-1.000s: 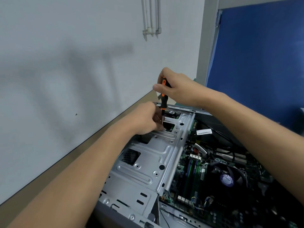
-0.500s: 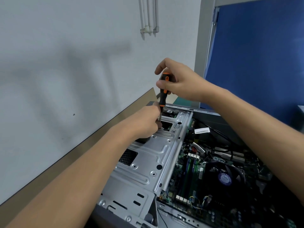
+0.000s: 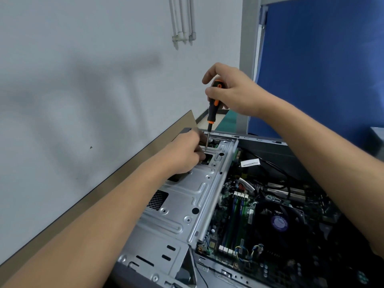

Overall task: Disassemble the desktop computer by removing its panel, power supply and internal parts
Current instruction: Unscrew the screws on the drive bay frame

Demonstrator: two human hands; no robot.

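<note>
Right hand is clamped around the top of the black-and-orange screwdriver, with the index finger arched over the cap. Left hand is curled low at the shaft tip, and the two hands are apart, one above the other. Cannot tell whether the left fingers pinch the shaft, pinch a screw, or only steady them, since the contact is hidden. Change over the last second: the right hand has risen and more bare shaft shows below the handle. The tip sits slightly higher against the silver drive cage, and the left hand has barely shifted. Reading: a cage screw at the far end is backing out, or the grip is being reset for another turn; the screw itself is not visible. The desktop computer lies on its side on the bench top, close along the wall. Its side panel is already off, exposing the motherboard and CPU fan. The cage is in place, and the internal parts are not yet removed.
</note>
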